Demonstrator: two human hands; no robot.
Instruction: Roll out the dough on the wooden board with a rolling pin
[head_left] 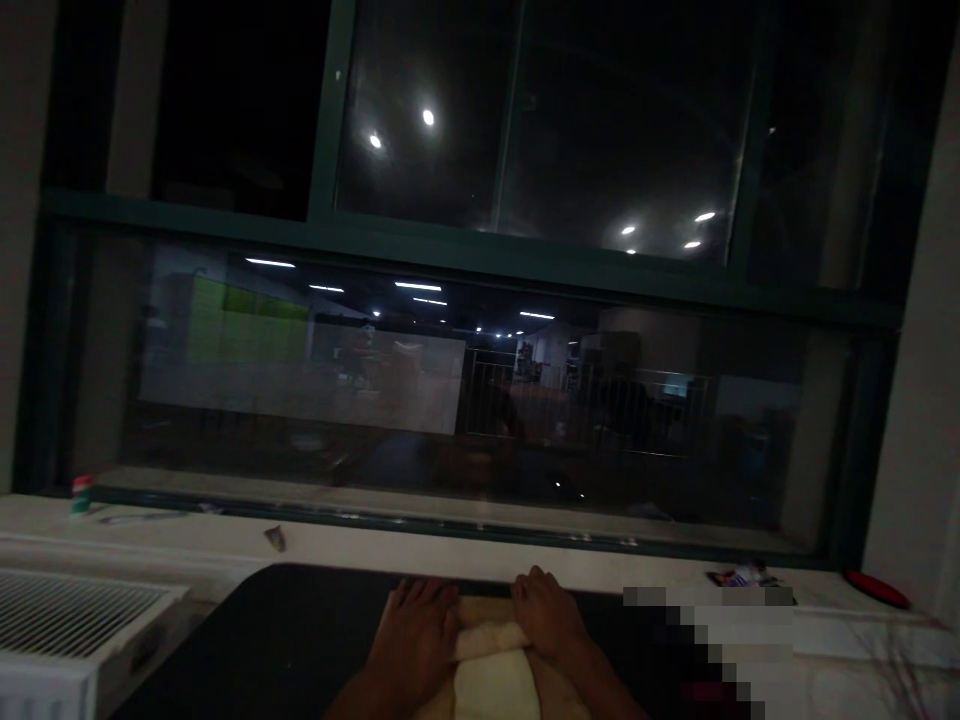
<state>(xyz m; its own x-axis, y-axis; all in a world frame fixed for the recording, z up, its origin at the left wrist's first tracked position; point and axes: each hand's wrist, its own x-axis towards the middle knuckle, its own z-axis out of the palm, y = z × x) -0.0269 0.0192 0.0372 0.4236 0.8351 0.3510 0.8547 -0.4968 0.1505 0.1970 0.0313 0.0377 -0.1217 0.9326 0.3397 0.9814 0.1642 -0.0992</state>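
From the head view I see my left hand (416,630) and right hand (546,612) pressed palm-down, fingers spread, on a pale folded cloth (491,660), one at each side of its fold. The cloth lies on a dark worktop (285,640) below the window sill (450,550). A small green-and-red container (81,494) stands far left on the sill.

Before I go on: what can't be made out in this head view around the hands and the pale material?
- Pale material: its lower part is cut off by the bottom edge; dim light hides whether it is dough or cloth.
- Left hand and right hand: palms press down, so the undersides are hidden.
- Area right of the dark surface: a pixelated patch covers it.
- Small container on the sill: too small and dark to identify.
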